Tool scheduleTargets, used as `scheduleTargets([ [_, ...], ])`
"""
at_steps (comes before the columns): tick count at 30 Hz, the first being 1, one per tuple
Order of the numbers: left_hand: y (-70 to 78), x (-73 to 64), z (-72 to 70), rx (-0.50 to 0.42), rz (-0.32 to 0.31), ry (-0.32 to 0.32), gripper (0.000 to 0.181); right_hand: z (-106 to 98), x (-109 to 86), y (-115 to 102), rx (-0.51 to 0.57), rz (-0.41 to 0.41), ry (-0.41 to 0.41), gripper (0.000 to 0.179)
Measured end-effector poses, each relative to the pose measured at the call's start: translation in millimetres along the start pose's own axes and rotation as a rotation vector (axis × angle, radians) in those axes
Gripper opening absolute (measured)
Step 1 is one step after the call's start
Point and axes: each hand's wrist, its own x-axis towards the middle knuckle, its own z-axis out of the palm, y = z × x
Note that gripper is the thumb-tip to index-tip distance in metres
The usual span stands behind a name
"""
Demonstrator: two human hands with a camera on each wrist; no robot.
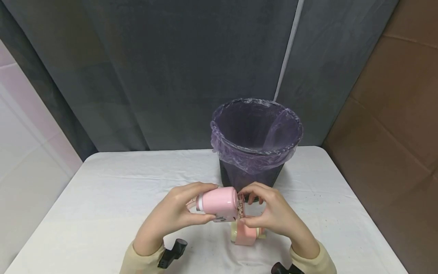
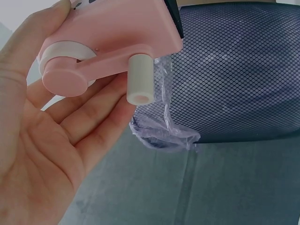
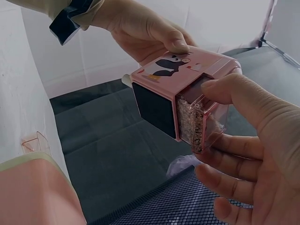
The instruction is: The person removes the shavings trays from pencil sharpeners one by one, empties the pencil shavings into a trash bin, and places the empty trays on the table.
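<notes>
A pink pencil sharpener (image 1: 219, 201) with a panda print is tipped on its side over the table. My left hand (image 1: 179, 207) grips its body between thumb and fingers. In the left wrist view, its crank handle (image 2: 140, 77) shows with a pale knob. A see-through drawer (image 3: 199, 119) full of pencil shavings sticks partly out of the sharpener. My right hand (image 1: 270, 207) pinches this drawer, thumb on one side and fingers on the other. Below the hands, a salmon and yellow device (image 1: 245, 234) of similar shape lies on the table.
Just beyond my hands stands a black mesh bin (image 1: 226, 176) with a purple plastic liner (image 1: 256, 161) folded over its rim. White cloth covers the table (image 1: 102, 213). A dark grey curtain (image 1: 171, 76) hangs behind, with a brown panel (image 1: 393, 114) on the right.
</notes>
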Motion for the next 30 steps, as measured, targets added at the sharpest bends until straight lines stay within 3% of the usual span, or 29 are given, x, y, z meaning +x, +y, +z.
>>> scheduleTargets([
  [13, -0.4, -1.6, -2.9, 0.038, 0.030, 0.032, 0.053, -1.5, -1.6, 2.4, 0.000, -0.005, 0.000, 0.051],
  [20, -4.5, -6.6, -10.7, 0.071, -0.060, 0.066, 0.052, -11.6, -4.5, 7.2, -0.005, 0.023, 0.070, 0.057],
  [30, -9.3, -7.3, -10.8, 0.095, -0.071, 0.075, 0.055, -14.0, -3.5, 10.1, -0.014, 0.035, 0.057, 0.054],
])
